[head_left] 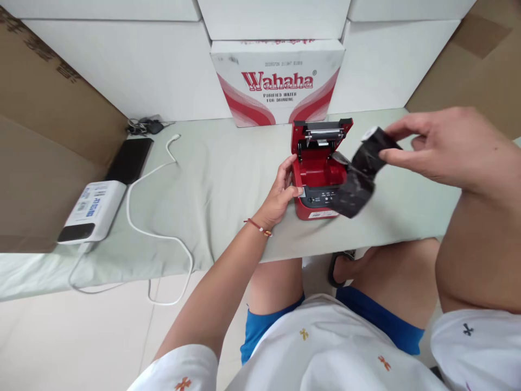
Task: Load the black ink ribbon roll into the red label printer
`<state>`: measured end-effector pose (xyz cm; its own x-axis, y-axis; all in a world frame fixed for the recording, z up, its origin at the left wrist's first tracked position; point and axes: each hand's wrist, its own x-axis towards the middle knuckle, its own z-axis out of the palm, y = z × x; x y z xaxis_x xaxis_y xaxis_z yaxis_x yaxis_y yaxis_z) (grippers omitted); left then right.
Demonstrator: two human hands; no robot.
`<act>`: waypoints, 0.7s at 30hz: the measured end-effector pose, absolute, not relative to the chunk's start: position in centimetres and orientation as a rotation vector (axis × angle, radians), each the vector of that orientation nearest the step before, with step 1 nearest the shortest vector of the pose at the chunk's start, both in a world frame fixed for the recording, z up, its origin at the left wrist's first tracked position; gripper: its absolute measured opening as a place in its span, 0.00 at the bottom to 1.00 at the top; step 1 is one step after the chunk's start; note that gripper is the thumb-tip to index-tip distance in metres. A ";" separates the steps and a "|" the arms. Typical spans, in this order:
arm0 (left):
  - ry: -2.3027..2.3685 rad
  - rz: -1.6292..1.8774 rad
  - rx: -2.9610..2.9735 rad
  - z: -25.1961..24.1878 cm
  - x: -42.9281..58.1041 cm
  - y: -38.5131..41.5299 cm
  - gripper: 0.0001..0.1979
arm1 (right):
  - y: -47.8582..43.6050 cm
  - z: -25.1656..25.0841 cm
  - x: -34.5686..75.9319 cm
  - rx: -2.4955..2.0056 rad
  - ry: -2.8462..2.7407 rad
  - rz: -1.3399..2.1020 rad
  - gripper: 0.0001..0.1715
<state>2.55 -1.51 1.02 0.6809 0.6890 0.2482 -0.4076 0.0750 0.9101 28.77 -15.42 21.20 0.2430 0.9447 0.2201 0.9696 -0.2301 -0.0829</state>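
Note:
A small red label printer [318, 176] rests near the front edge of the cloth-covered table, its lid [321, 136] tipped up and its red roll bay exposed. My left hand [284, 190] grips the printer's left side, with the thumb on the front corner by the black button panel. Up and to the right, my right hand [439, 144] pinches a black roll [372, 152] with a white core by one end. A loose black strip [354, 190] hangs from the roll and covers part of the printer's right front.
On the left lie a white power bank [93, 212], a black flat box [129, 160] and a looping white cable [163, 236]. Behind the printer stands a Wahaha water carton [280, 81] against white boxes [122, 65]. Brown cardboard [44, 125] borders the left side.

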 end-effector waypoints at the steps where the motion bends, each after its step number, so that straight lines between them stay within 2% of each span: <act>1: 0.276 0.835 1.241 1.1 2.5 -1.5 0.45 | -16.0 20.7 30.6 -2.405 -1.771 -0.180 0.42; 2: 0.279 0.829 1.238 1.1 2.6 -1.6 0.45 | -16.4 19.8 32.5 -2.470 -1.741 -0.136 0.40; 5: 0.294 0.821 1.239 1.2 2.6 -1.5 0.46 | -16.9 15.9 36.9 -2.493 -1.758 0.105 0.23; 9: 0.303 0.830 1.226 1.0 2.8 -1.3 0.46 | -16.3 11.6 37.4 -2.530 -1.757 0.162 0.17; 11: 0.308 0.825 1.227 1.0 2.6 -1.3 0.45 | -15.4 11.0 36.0 -2.582 -1.671 0.162 0.07; 12: 0.308 0.819 1.234 1.0 2.5 -1.3 0.45 | -14.7 11.0 35.2 -2.597 -1.617 0.155 0.08; 14: 0.310 0.812 1.251 1.1 2.3 -1.3 0.44 | -13.1 11.3 33.6 -2.587 -1.533 0.153 0.19; 16: 0.320 0.812 1.257 1.2 2.0 -1.4 0.44 | -11.4 11.5 32.2 -2.543 -1.500 0.206 0.23; 21: 0.348 0.811 1.258 1.2 1.8 -1.2 0.43 | -8.2 10.3 29.3 -2.494 -1.502 0.524 0.14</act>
<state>1.80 -1.21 1.21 0.6819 0.7060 0.1912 -0.3483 0.0836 0.9337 29.34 -8.15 10.32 0.4267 0.8812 -0.2035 0.8167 -0.4721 -0.3320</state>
